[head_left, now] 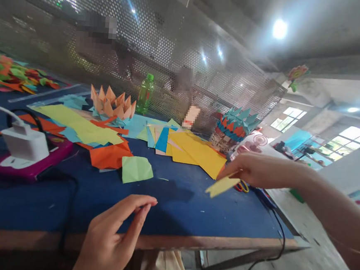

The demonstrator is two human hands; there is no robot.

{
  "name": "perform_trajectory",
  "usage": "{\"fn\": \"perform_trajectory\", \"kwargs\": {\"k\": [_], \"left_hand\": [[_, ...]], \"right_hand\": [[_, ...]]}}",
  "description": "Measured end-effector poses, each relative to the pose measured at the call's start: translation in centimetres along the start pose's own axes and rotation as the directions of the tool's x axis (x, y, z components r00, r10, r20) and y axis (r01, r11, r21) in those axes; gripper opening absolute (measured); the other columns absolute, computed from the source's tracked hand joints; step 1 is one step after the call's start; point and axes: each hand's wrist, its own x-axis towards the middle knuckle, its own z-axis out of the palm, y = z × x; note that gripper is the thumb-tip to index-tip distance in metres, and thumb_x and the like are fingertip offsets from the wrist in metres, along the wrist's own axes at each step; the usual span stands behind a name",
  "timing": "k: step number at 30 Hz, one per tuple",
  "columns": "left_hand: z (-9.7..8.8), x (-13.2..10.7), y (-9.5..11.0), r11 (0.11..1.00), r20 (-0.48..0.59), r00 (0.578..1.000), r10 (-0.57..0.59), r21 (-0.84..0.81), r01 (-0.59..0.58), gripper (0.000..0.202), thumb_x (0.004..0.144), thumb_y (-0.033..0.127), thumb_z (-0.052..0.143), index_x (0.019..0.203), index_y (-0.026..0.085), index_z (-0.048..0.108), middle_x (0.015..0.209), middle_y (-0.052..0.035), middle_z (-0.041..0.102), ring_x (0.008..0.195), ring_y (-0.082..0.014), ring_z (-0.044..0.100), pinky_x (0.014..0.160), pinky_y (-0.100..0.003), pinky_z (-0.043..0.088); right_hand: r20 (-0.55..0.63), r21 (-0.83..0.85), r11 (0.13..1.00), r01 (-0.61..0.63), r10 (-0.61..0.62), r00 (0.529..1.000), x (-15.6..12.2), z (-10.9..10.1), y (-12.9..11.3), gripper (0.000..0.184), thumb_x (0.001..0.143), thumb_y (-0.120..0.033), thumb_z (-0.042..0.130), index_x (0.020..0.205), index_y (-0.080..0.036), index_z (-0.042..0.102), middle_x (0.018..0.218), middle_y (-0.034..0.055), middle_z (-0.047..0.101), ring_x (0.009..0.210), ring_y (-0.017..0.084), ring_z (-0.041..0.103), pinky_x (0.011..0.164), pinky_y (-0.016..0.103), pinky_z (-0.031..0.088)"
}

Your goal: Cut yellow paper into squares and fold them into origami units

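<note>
My left hand (114,236) is raised at the table's front edge, thumb and forefinger brought together in a pinch with nothing visible between them. Off to the right, my right hand (242,169) grips a folded piece of pale yellow paper (223,186), whose notched end points left. Just behind that hand lie fanned sheets of yellow paper (194,148). Scissors with red and yellow handles (242,186) show partly below it. A creased light green paper square (137,169) rests on the table beyond my left hand.
An orange folded-paper piece (113,105) stands near a green bottle (145,95). A blue and orange paper-covered container (233,129) is at the back right. A white charger (25,141) sits on a magenta power strip (36,173) at left. A cable (280,242) hangs over the right edge.
</note>
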Motion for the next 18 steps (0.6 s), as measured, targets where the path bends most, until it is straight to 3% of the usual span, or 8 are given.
{"fn": "perform_trajectory", "kwargs": {"k": [4, 6, 9, 11, 13, 18], "left_hand": [[0.4, 2.8, 0.1, 0.93, 0.205, 0.967, 0.152, 0.301, -0.21, 0.02, 0.09, 0.025, 0.042, 0.093, 0.027, 0.062, 0.102, -0.0053, 0.066, 0.095, -0.0222, 0.061, 0.084, -0.035, 0.049], [0.9, 5.0, 0.2, 0.834, 0.351, 0.927, 0.134, 0.465, -0.296, 0.02, 0.087, 0.015, 0.044, 0.085, 0.022, 0.062, 0.098, -0.0076, 0.064, 0.094, -0.0236, 0.058, 0.082, -0.037, 0.048], [2.1, 8.4, 0.1, 0.704, 0.476, 0.876, 0.085, 0.594, -0.39, 0.016, 0.08, 0.008, 0.048, 0.08, 0.016, 0.062, 0.094, -0.01, 0.061, 0.09, -0.025, 0.056, 0.075, -0.035, 0.046], [2.9, 10.3, -0.2, 0.734, 0.531, 0.847, 0.02, 0.568, -0.373, 0.013, 0.079, 0.01, 0.053, 0.084, 0.016, 0.064, 0.097, -0.0109, 0.061, 0.093, -0.0249, 0.056, 0.073, -0.032, 0.045], [3.5, 11.4, -0.7, 0.803, 0.623, 0.782, -0.03, 0.48, -0.352, 0.008, 0.077, 0.015, 0.06, 0.083, 0.018, 0.065, 0.093, -0.0068, 0.063, 0.088, -0.0205, 0.059, 0.073, -0.028, 0.045], [4.4, 12.0, -1.3, 0.787, 0.617, 0.786, -0.041, 0.504, -0.355, 0.008, 0.078, 0.015, 0.057, 0.074, 0.018, 0.064, 0.087, -0.0065, 0.065, 0.086, -0.0219, 0.061, 0.074, -0.03, 0.042]], "right_hand": [[-0.027, -0.141, 0.986, 0.092, -0.097, 0.995, 2.8, 2.7, 1.8, 0.031, 0.074, -0.012, 0.052, 0.089, -0.027, 0.074, 0.078, -0.0012, 0.073, 0.068, 0.017, 0.063, 0.066, 0.027, 0.046], [-0.128, -0.179, 0.979, 0.096, -0.12, 0.984, 4.5, 3.5, 3.1, 0.028, 0.076, -0.014, 0.051, 0.091, -0.025, 0.072, 0.085, 0.001, 0.073, 0.073, 0.019, 0.062, 0.067, 0.029, 0.045], [-0.261, -0.074, 0.997, -0.01, -0.009, 0.965, 6.7, 3.5, 5.4, 0.017, 0.074, -0.021, 0.056, 0.085, -0.019, 0.069, 0.073, 0.0018, 0.069, 0.063, 0.018, 0.059, 0.057, 0.027, 0.043], [-0.257, -0.025, 1.0, 0.01, -0.016, 0.966, 7.7, 3.3, 6.8, 0.016, 0.076, -0.022, 0.055, 0.085, -0.017, 0.066, 0.075, 0.0024, 0.069, 0.064, 0.018, 0.061, 0.055, 0.026, 0.044], [-0.256, 0.01, 0.999, 0.035, -0.031, 0.966, 8.3, 3.4, 8.0, 0.017, 0.077, -0.024, 0.053, 0.087, -0.016, 0.064, 0.076, 0.0022, 0.069, 0.064, 0.017, 0.061, 0.054, 0.025, 0.044], [-0.275, 0.042, 0.996, 0.073, -0.058, 0.96, 8.3, 4.0, 9.8, 0.016, 0.077, -0.026, 0.053, 0.084, -0.015, 0.062, 0.075, 0.0015, 0.068, 0.064, 0.016, 0.059, 0.053, 0.023, 0.042]]}}
